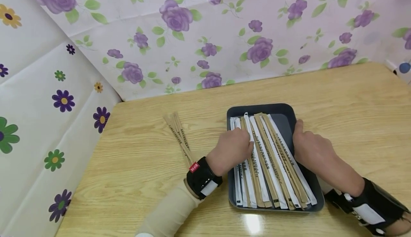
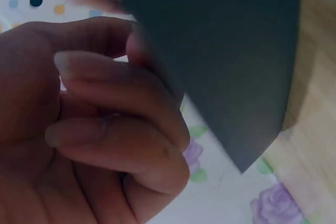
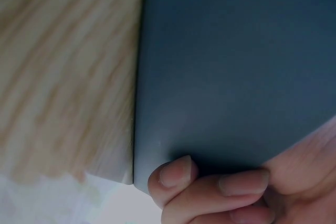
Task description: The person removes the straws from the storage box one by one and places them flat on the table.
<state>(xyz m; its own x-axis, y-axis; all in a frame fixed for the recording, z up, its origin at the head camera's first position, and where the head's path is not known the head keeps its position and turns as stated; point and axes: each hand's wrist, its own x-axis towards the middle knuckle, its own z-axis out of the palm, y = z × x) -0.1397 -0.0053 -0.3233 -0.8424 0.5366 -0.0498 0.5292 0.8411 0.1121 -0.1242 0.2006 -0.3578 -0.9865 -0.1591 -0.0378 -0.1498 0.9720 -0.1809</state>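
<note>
A dark grey tray (image 1: 282, 123) is filled with long, slim paper-wrapped sticks (image 1: 273, 158), some white and some brown with dark print. My left hand (image 1: 232, 146) reaches over the tray's left rim, fingers bent down among the sticks. Whether those fingertips pinch a stick is hidden. From the left wrist, the tray's outer wall (image 2: 226, 66) covers part of the curled fingers (image 2: 126, 140). At the opposite rim, my right hand (image 1: 316, 151) grips the tray. Its fingertips (image 3: 244, 182) press the outside wall in the right wrist view.
A few brown paper-wrapped sticks (image 1: 179, 133) lie in a narrow fan on the wooden table (image 1: 135, 180), left of the tray and partly behind the left wrist. Flowered sheets (image 1: 192, 51) hang behind the table and along its left side.
</note>
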